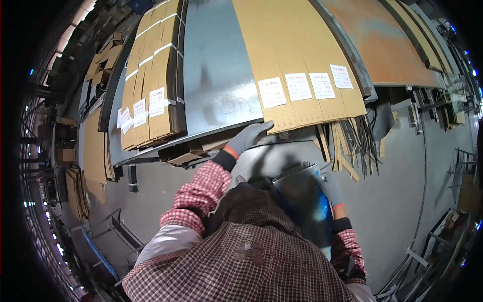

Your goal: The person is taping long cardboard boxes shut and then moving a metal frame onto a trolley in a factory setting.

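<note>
Labelled Cardboard Panels: Work Status at the Table Edge

Position. The group of long, flat tan cardboard panels [297,43] lies at the upper centre of the frame on a grey sheet-metal tabletop [216,83], its near ends at the table's front edge. A second stack of tan cardboard panels [156,78] lies at the upper left.

Hands. The left hand [250,137], in a grey glove, touches the near left corner of the central group. Its fingers extend to the corner; whether they grip or only rest there cannot be told. The right hand [330,189], also gloved, is at the lower right of centre, beside a dark flat object with blue patches [302,194]. Its fingers are unclear; a grasp cannot be confirmed.

Completed. The central group carries four white paper labels [271,92] in a row near its front ends. The upper-left stack is labelled and bound with white straps [146,61].

Remaining. No strap is visible around the central group. By comparison with the bound stack, labelling appears complete and strapping appears outstanding; this is a judgement. The front ends look nearly flush, although final alignment cannot be verified.
</note>
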`<state>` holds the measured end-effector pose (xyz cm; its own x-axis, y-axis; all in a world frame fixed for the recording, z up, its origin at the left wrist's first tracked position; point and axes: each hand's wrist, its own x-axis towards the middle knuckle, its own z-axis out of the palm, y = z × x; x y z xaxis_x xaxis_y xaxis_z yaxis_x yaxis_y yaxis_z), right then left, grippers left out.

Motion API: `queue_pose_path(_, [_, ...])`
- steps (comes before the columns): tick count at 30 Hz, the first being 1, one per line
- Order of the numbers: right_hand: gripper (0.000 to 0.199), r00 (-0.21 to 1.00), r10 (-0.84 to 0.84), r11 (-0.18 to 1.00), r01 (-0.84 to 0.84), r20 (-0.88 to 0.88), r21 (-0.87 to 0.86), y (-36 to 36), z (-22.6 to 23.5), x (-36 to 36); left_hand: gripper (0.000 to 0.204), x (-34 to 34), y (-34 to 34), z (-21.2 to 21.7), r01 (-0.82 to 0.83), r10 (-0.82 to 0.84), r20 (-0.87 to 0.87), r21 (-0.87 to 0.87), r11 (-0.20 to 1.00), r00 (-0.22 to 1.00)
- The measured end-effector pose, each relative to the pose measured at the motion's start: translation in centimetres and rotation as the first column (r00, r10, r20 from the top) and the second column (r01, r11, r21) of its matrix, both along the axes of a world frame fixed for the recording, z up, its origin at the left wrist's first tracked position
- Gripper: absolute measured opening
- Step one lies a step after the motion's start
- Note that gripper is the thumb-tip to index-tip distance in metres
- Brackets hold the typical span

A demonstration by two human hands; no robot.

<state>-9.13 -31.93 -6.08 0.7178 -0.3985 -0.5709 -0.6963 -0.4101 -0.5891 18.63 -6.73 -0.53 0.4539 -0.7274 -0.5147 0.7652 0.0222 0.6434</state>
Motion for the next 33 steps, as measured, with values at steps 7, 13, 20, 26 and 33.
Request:
queue_pose_path(7, [0.037,0.859,-0.491,0.638,0.242,0.144,0.731,4.0,7.0,14.2,0.051,0.9,-2.0,-5.5,-0.148,0.148,0.048,0.01,0.989,0.988])
queue_pose_path(13, [0.042,0.653,-0.757,0.156,0.223,-0.029,0.962,7.7,-0.3,20.1,0.048,0.8,-2.3,-4.7,-0.179,0.177,0.062,0.03,0.983,0.982])
queue_pose_path(20, [0.032,0.813,-0.577,0.308,0.134,0.073,0.942,6.6,2.6,18.7,0.042,-1.1,-2.1,0.2,-0.107,0.097,0.089,0.105,0.989,0.991])
queue_pose_path(26, [0.03,0.989,0.13,0.833,-0.072,-0.067,0.549,1.8,7.3,11.0,0.04,-12.7,-0.1,-0.3,-0.105,0.094,0.115,0.086,0.991,0.989])
queue_pose_path(33, [0.048,0.862,0.39,0.887,-0.258,-0.324,0.382,2.1,10.1,7.2,0.066,-15.1,1.0,0.9,0.393,-0.696,0.422,0.603,0.694,0.581])
